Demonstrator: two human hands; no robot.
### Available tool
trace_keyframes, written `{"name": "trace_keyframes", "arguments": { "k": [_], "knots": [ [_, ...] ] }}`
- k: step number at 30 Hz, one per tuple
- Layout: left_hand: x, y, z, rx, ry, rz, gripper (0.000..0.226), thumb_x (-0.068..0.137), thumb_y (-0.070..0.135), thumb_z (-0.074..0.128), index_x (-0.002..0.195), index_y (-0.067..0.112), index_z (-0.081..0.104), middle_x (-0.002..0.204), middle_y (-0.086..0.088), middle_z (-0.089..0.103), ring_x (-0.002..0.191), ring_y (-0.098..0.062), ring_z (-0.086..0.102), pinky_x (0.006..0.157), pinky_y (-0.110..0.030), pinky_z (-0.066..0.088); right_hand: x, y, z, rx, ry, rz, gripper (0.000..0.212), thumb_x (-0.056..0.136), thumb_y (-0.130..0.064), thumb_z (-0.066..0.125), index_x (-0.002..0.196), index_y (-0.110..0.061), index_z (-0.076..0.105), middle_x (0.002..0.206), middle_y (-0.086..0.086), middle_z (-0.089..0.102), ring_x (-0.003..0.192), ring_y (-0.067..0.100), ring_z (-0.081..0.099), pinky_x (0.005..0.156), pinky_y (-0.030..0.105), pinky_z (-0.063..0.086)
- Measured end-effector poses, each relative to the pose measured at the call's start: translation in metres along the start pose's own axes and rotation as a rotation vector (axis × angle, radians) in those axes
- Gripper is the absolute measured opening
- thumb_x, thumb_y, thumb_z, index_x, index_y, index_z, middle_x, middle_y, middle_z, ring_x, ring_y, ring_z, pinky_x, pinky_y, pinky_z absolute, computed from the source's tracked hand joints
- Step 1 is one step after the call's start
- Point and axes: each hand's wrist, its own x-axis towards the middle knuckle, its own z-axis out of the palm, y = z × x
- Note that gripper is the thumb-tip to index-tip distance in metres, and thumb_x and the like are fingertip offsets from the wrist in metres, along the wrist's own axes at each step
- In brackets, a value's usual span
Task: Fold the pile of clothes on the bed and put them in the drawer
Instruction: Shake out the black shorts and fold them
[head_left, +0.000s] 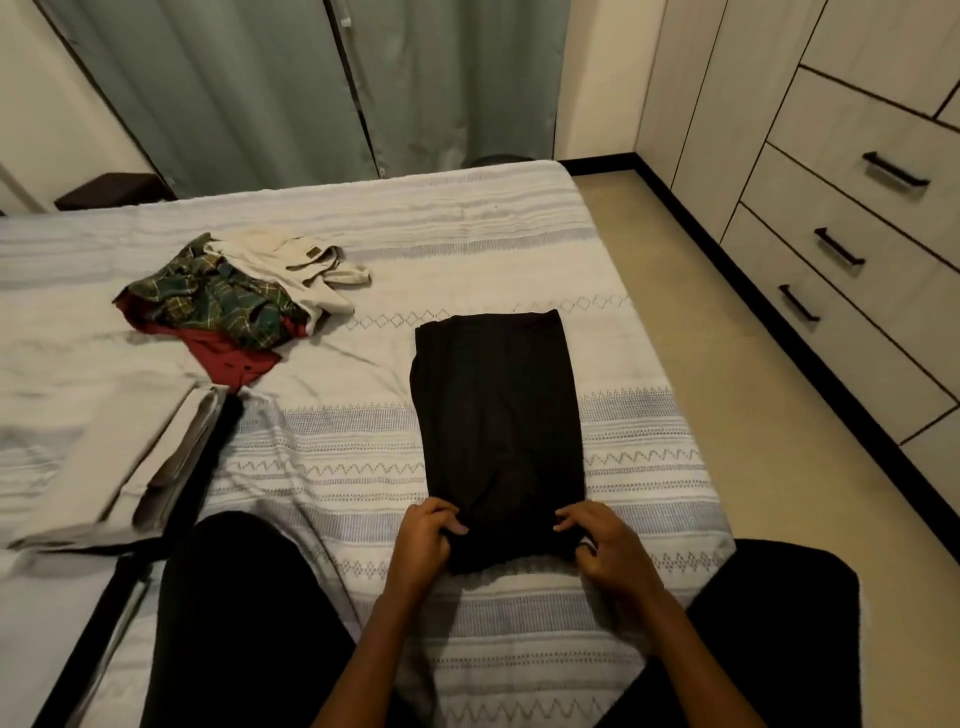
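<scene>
Head view, looking down a bed (467, 223) covered in a pale striped spread with diamond and zigzag bands.

Centre of frame: a black garment (493, 415) lies flat on the spread, folded into a long narrow rectangle running from mid-frame down toward the lower centre. Its far end is squared off; its near end is bunched.

Left hand (428, 540): at the near left corner of the black garment, fingers curled over the edge, thumb on top, gripping the cloth.

Right hand (605, 545): at the near right corner, fingers curled round the edge, gripping it too. Both forearms come up from the bottom of the frame, with the person's dark-clad legs to either side (seated or kneeling, cannot tell which).

Upper left of frame: the unfolded pile (234, 301), well apart from the black garment. In it, a green plaid shirt (218, 299) on top, a red garment (228, 358) underneath showing at the near edge, and a cream garment (301, 270) on the right side, touching the plaid.

Left of frame: a beige folded piece (130, 457), blurred, lying flat, with something dark under its near edge.

Right of frame: a light wood-grain drawer unit (857, 218), 3 black bar handles visible, all drawers closed. Tan floor between it and the bed.

Top of frame: grey-green curtains (260, 88).
</scene>
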Motion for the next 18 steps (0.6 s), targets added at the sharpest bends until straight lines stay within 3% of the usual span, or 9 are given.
{"name": "trace_keyframes", "arguments": {
  "k": [1, 3, 5, 8, 10, 11, 13, 16, 18],
  "knots": [
    [0.0, 0.004, -0.004, -0.02, 0.006, -0.058, 0.041, 0.064, -0.014, 0.056, 0.066, 0.022, 0.076, 0.09, 0.006, 0.068, 0.082, -0.018, 0.066, 0.075, -0.008, 0.044, 0.001, -0.002, -0.004, -0.009, 0.008, 0.017, 0.031, 0.07, -0.014, 0.052, 0.088, -0.03, 0.072, 0.112, -0.019, 0.066, 0.105, 0.002, 0.06, 0.081, 0.025, 0.054],
    [0.006, 0.018, -0.013, 0.076, 0.089, -0.133, 0.036, 0.069, 0.001, 0.05, 0.065, 0.028, 0.075, 0.086, 0.01, 0.066, 0.081, -0.016, 0.062, 0.072, -0.025, 0.048, 0.014, -0.007, -0.011, -0.069, 0.125, 0.039, 0.026, 0.072, -0.023, 0.045, 0.07, -0.033, 0.069, 0.101, -0.02, 0.067, 0.093, 0.007, 0.061, 0.071, 0.029, 0.051],
    [0.014, 0.031, -0.015, 0.224, 0.192, -0.073, 0.032, 0.078, 0.02, 0.043, 0.08, 0.029, 0.074, 0.092, 0.007, 0.065, 0.089, -0.02, 0.057, 0.076, -0.035, 0.045, 0.033, -0.017, -0.011, -0.179, 0.264, 0.067, 0.029, 0.077, -0.025, 0.042, 0.072, -0.029, 0.07, 0.092, -0.012, 0.068, 0.085, 0.015, 0.058, 0.07, 0.033, 0.048],
    [0.03, 0.041, -0.003, 0.258, -0.003, 0.003, 0.048, 0.094, 0.043, 0.035, 0.127, 0.025, 0.064, 0.134, -0.003, 0.059, 0.127, -0.03, 0.052, 0.105, -0.042, 0.04, 0.064, -0.039, 0.0, -0.22, 0.277, 0.05, 0.032, 0.086, -0.026, 0.046, 0.103, -0.023, 0.074, 0.104, -0.003, 0.069, 0.097, 0.021, 0.061, 0.083, 0.037, 0.052],
    [0.035, 0.041, 0.01, 0.343, -0.221, -0.064, 0.069, 0.092, 0.063, 0.017, 0.15, 0.031, 0.04, 0.16, 0.001, 0.032, 0.149, -0.027, 0.025, 0.121, -0.042, 0.017, 0.076, -0.044, 0.016, -0.308, 0.084, 0.039, 0.046, 0.094, -0.041, 0.044, 0.13, -0.021, 0.065, 0.132, 0.003, 0.063, 0.124, 0.025, 0.057, 0.103, 0.043, 0.048],
    [0.037, 0.04, 0.014, 0.393, -0.272, -0.109, 0.075, 0.09, 0.067, 0.007, 0.153, 0.035, 0.032, 0.163, 0.005, 0.023, 0.151, -0.024, 0.018, 0.122, -0.041, 0.011, 0.079, -0.045, 0.025, -0.388, -0.044, 0.086, 0.055, 0.097, -0.051, 0.04, 0.142, -0.022, 0.055, 0.148, 0.004, 0.051, 0.139, 0.026, 0.044, 0.114, 0.046, 0.038],
    [0.039, 0.043, 0.015, 0.453, -0.209, -0.181, 0.075, 0.091, 0.065, 0.002, 0.149, 0.036, 0.041, 0.159, 0.006, 0.034, 0.144, -0.025, 0.032, 0.116, -0.041, 0.022, 0.08, -0.045, 0.037, -0.505, -0.177, 0.242, 0.063, 0.099, -0.061, 0.035, 0.149, -0.025, 0.044, 0.16, 0.0, 0.036, 0.149, 0.025, 0.029, 0.118, 0.048, 0.026],
    [0.063, 0.052, 0.009, 0.509, -0.013, -0.171, 0.063, 0.099, 0.055, 0.012, 0.132, 0.029, 0.059, 0.131, 0.003, 0.062, 0.115, -0.026, 0.054, 0.096, -0.041, 0.038, 0.099, -0.058, 0.037, -0.496, 0.017, 0.286, 0.055, 0.094, -0.058, 0.038, 0.122, -0.021, 0.067, 0.13, 0.005, 0.063, 0.122, 0.031, 0.056, 0.096, 0.049, 0.044],
    [0.083, 0.049, 0.007, 0.498, 0.0, -0.153, 0.056, 0.102, 0.051, 0.019, 0.134, 0.026, 0.058, 0.133, 0.001, 0.061, 0.119, -0.026, 0.053, 0.098, -0.041, 0.038, 0.122, -0.063, 0.034, -0.458, 0.072, 0.256, 0.051, 0.096, -0.051, 0.038, 0.126, -0.019, 0.066, 0.131, 0.007, 0.063, 0.127, 0.031, 0.053, 0.101, 0.049, 0.042]
  ]
}}
